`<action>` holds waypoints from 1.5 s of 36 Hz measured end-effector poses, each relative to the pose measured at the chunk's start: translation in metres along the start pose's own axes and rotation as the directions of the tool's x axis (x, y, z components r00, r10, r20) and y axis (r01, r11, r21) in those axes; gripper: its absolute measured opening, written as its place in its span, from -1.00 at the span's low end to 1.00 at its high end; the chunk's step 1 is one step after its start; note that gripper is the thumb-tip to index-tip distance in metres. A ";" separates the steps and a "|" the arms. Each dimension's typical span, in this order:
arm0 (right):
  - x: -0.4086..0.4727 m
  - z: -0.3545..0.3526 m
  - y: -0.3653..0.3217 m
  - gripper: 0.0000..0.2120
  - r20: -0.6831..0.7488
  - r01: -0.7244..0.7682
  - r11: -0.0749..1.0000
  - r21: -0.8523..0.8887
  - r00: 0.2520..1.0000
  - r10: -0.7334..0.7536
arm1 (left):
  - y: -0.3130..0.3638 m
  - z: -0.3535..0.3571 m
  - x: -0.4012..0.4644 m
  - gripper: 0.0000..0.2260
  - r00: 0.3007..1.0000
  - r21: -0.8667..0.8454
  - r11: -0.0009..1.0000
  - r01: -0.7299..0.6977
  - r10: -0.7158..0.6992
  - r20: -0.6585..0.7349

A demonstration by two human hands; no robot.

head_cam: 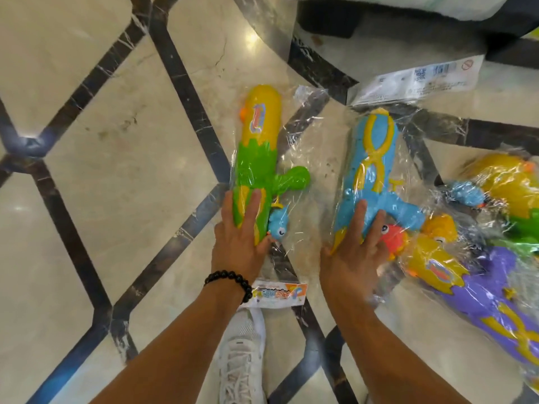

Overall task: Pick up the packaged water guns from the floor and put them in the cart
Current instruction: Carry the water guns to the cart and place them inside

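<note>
Both your hands are already down on a pack each: left hand (237, 243) flat-fingered on the green-yellow gun (256, 158), right hand (354, 255) on the blue gun (370, 170). Both guns run lengthwise away from you on the floor (122, 176); curl and lift.

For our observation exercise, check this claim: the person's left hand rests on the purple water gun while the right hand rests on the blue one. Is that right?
Not quite. In the head view, the left hand rests on the green and yellow water gun, not the purple one, which lies untouched at far right. The right hand does rest on the blue water gun.
</note>
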State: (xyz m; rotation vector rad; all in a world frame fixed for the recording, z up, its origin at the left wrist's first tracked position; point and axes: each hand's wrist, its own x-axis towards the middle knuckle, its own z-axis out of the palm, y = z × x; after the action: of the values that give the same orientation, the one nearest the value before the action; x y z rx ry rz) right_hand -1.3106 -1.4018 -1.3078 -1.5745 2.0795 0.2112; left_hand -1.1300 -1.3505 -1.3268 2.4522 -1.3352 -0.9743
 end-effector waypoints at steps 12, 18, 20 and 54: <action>-0.025 -0.075 -0.004 -0.09 0.011 0.118 0.976 0.181 0.992 -0.122 | 0.031 -0.078 -0.052 -0.22 0.999 -0.243 0.970 -0.020 0.008 -0.049; -0.085 -0.149 -0.023 -0.21 0.074 0.204 0.953 0.224 0.971 -0.226 | 0.064 -0.164 -0.110 -0.24 1.000 -0.261 0.965 -0.008 0.002 -0.025; -0.106 -0.181 -0.030 -0.23 0.098 0.210 0.945 0.249 0.966 -0.240 | 0.078 -0.196 -0.128 -0.24 1.000 -0.249 0.968 -0.001 -0.005 -0.024; -0.376 -0.788 0.140 -0.03 -0.264 0.162 0.494 0.854 0.954 0.144 | 0.581 -0.423 -0.394 -0.23 0.703 -0.470 0.674 -0.570 0.696 0.147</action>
State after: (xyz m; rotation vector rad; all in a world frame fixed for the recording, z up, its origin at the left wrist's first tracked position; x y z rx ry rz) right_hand -1.6121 -1.3701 -0.4774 -0.9623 1.8456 -1.0375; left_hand -1.4122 -1.4308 -0.5612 1.3753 -1.7187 -1.2899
